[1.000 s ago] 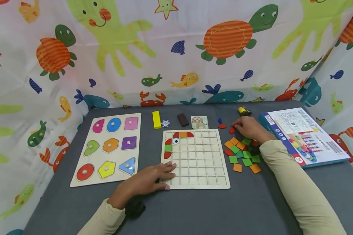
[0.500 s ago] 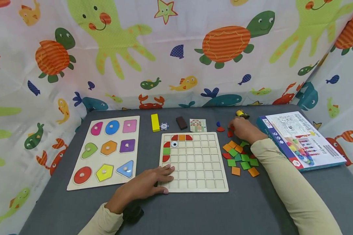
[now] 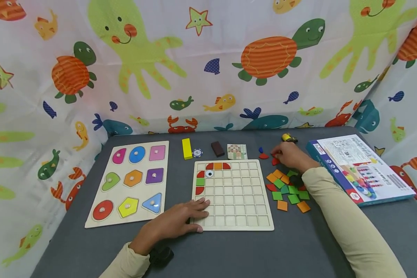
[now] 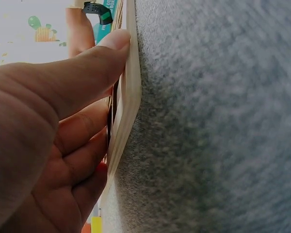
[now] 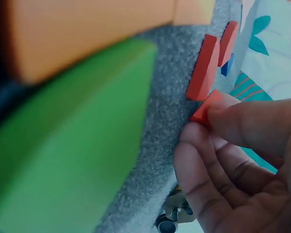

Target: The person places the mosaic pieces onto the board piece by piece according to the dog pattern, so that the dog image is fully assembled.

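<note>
My left hand (image 3: 175,220) rests on the left front edge of a wooden grid board (image 3: 233,210), fingers over the cells and thumb at the front rim. Set in the grid's upper left are red rounded tiles, an orange square (image 3: 217,166), a green square (image 3: 200,182) and an eye tile (image 3: 209,173). Beyond the board's far right corner, my right hand (image 3: 293,155) pinches a red tile (image 5: 206,110) between thumb and finger, low over the cloth. Beside it lie another red tile (image 5: 203,70), a farther red tile (image 5: 228,42) and a small blue piece (image 5: 227,65).
Several loose green and orange tiles (image 3: 293,199) lie under my right forearm. A boxed set (image 3: 361,170) is at the right, a yellow-and-black toy (image 3: 288,138) behind my hand. A shape puzzle (image 3: 140,181) lies left; a yellow block (image 3: 187,149), chip, brown block and picture card (image 3: 237,152) line the back.
My right fingertips have shifted slightly left among the red tiles. The left hand stays on the board. The head view has moved a little.
</note>
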`<action>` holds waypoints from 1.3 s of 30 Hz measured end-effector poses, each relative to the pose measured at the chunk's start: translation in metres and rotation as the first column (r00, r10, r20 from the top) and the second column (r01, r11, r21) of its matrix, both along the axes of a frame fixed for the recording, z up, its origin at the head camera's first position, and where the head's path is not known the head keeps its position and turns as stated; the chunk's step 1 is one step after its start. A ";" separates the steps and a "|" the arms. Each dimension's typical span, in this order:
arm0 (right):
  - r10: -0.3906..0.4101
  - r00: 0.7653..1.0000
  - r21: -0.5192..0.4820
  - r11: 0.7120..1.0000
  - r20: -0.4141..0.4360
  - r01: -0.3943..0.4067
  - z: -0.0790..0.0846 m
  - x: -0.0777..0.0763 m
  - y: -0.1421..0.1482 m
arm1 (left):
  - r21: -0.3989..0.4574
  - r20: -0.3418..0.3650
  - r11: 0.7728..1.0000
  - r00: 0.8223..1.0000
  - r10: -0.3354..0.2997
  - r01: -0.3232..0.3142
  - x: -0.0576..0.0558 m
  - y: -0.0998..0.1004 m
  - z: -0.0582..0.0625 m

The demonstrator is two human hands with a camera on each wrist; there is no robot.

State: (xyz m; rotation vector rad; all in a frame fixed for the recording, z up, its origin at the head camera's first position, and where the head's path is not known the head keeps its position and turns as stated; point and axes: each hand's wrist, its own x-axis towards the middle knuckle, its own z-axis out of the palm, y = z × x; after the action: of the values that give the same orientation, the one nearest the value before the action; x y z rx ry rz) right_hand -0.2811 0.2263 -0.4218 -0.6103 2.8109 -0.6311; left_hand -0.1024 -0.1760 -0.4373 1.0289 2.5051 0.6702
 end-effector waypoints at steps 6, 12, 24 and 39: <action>-0.056 0.998 -0.077 0.995 0.033 0.058 0.000 0.003 0.000 | 0.002 0.005 1.000 1.000 0.016 -0.016 0.003 -0.001 -0.001; -0.080 0.996 -0.129 0.988 0.045 0.085 0.006 0.011 -0.011 | 0.002 0.015 1.000 1.000 0.013 -0.013 0.002 -0.005 0.001; -0.057 0.998 -0.243 0.968 0.032 0.063 -0.005 0.024 -0.030 | 0.004 0.023 1.000 1.000 -0.001 0.001 -0.001 -0.003 -0.001; 0.016 1.000 -0.286 0.958 0.022 -0.009 -0.001 0.028 -0.069 | 0.023 0.011 1.000 1.000 -0.002 0.002 -0.003 -0.002 -0.001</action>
State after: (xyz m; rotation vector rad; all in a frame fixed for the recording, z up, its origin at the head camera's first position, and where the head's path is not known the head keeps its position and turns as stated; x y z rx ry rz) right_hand -0.2528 0.1570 -0.4227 -0.6625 2.7108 -1.0476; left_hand -0.1054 -0.1777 -0.4384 1.0330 2.4919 0.7031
